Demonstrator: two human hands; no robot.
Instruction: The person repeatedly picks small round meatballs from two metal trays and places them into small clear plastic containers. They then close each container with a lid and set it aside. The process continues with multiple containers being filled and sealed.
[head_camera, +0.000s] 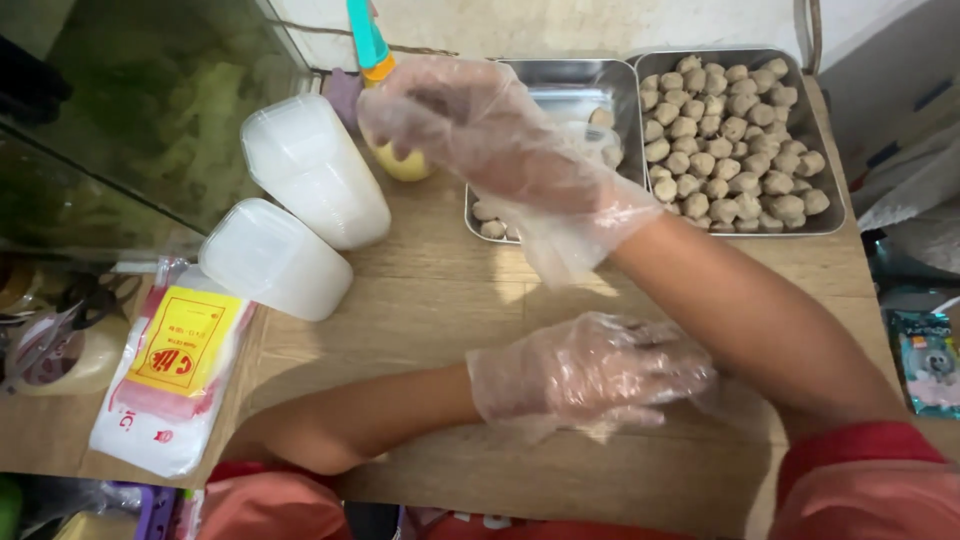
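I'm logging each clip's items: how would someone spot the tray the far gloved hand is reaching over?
Start at the wooden table and look to its far edge, where two steel trays sit side by side. The nearly empty tray is the left one, partly hidden by the right hand. Unlike the full tray heaped with brown balls, it holds only a few.
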